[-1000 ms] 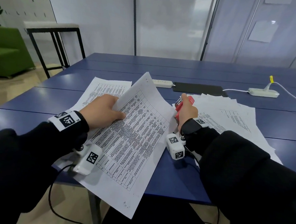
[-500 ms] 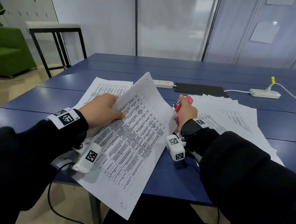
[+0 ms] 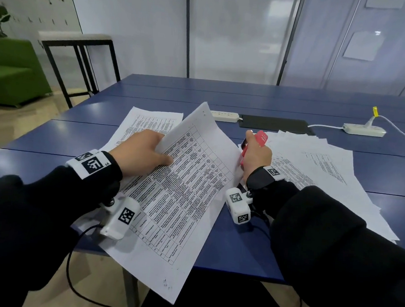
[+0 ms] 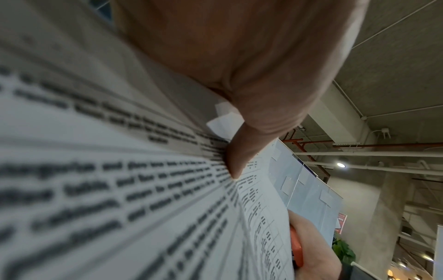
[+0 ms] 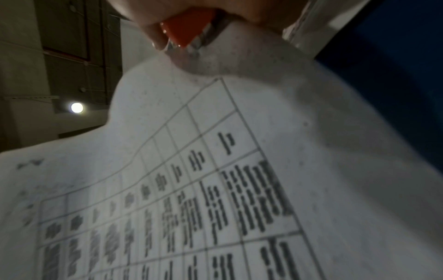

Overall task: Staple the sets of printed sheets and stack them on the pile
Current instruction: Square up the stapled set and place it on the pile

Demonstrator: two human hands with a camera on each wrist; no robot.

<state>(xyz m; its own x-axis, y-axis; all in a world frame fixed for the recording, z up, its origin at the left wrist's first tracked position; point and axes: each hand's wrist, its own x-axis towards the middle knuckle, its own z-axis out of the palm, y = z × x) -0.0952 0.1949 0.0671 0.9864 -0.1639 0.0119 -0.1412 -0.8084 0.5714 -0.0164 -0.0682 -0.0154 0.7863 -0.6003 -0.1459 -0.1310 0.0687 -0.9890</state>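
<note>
On the blue surface (image 3: 319, 106) we take the printed set (image 3: 184, 195) as our landmark. Left of it and partly under it lies another printed sheet (image 3: 148, 123). Our left hand (image 3: 141, 152) has its grip closed on the set's left edge, thumb on top, fingers hidden beneath. Just right of the set, our right hand (image 3: 256, 157) is wrapped around the red stapler (image 3: 260, 138), its mouth at the set's right-hand corner. Further right of the set spreads the loose pile (image 3: 327, 167) of sheets.

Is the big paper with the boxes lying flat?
No. The left hand holds the sheet tilted up off the table.
</note>
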